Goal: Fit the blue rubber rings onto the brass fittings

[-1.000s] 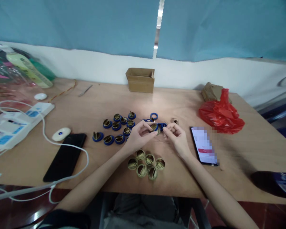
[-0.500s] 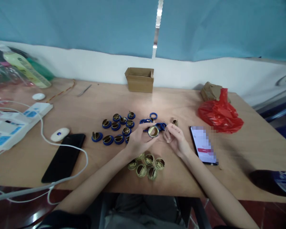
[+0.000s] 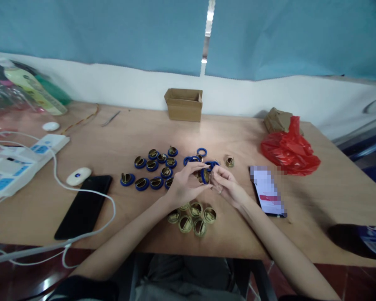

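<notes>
Between the thumb and fingers of my left hand (image 3: 185,184) is a round brass fitting (image 3: 206,176) with a blue ring around it, turned on edge. My right hand (image 3: 224,184) is closed, its fingertips up against the right side of this fitting; what they pinch is hidden. Loose blue rings (image 3: 201,152) lie just behind my hands. Brass fittings with blue rings (image 3: 152,166) are spread to the left, each with a bar across it. Several plain brass fittings (image 3: 186,224) sit in a cluster below my hands. A single brass fitting (image 3: 229,161) stands behind my right hand.
At the back is an open cardboard box (image 3: 184,110). To the right are a lit phone (image 3: 267,192), a red plastic bag (image 3: 290,150) and a dark bottle (image 3: 360,240). A black phone (image 3: 84,207), white cable (image 3: 97,193) and power strip (image 3: 28,161) lie left.
The brass fitting in my left hand has turned from facing me to edge-on, and a blue ring now shows around it. My right hand has moved left against it.
</notes>
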A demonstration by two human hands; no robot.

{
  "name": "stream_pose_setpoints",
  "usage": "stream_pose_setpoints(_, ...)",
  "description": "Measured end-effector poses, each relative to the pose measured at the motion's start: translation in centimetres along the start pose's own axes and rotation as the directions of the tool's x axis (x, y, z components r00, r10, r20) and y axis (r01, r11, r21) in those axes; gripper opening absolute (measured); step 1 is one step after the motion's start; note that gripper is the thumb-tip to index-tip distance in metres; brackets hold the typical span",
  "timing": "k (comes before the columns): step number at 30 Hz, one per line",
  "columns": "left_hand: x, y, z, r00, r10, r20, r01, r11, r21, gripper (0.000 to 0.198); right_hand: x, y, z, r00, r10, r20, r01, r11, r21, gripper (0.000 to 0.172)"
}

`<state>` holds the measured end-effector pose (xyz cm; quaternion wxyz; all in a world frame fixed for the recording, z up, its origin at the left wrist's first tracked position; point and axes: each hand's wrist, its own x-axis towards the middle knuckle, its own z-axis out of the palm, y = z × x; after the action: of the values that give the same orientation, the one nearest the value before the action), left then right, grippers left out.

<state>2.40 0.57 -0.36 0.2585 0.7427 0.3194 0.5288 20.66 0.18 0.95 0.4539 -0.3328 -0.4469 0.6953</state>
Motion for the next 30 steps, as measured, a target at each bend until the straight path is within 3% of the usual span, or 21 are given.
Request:
stream_pose_setpoints(12,-0.1,0.1,-0.1,0.999,0.013,0.035,-0.015,0.998,0.068,0.052,0.0,0.2,0.2,0.999,0.006,-0.035,-0.009,0.997,-0.081,0.041)
stream_pose_setpoints(18,-0.2,-0.2,-0.1,0.993,0.107,0.058,-0.113,0.988,0.105,0.046,0.1,0.1,0.1,0.994,-0.1,0.03,0.105,0.963,-0.247,0.039)
stream_pose_setpoints(21,-0.2,-0.6,-0.1,0.979,0.189,0.08,-0.196,0.977,0.085,0.04,-0.1,-0.1,0.1,0.958,-0.277,0.073,0.278,0.833,-0.479,0.031)
stream_pose_setpoints(24,-0.3,-0.9,-0.1,0.964,0.246,0.096,-0.256,0.961,0.105,0.041,-0.6,-0.4,0.3,0.889,-0.431,0.157,0.401,0.565,-0.721,0.019)
stream_pose_setpoints(27,-0.5,-1.0,-0.2,0.957,0.266,0.114,-0.28,0.951,0.131,0.042,-0.9,-0.3,0.5,0.833,-0.501,0.235,0.45,0.366,-0.815,0.016)
stream_pose_setpoints(30,-0.7,-1.2,-0.2,0.953,0.269,0.139,-0.285,0.952,0.111,0.036,-1.0,0.0,0.6,0.791,-0.536,0.294,0.489,0.265,-0.831,0.02)
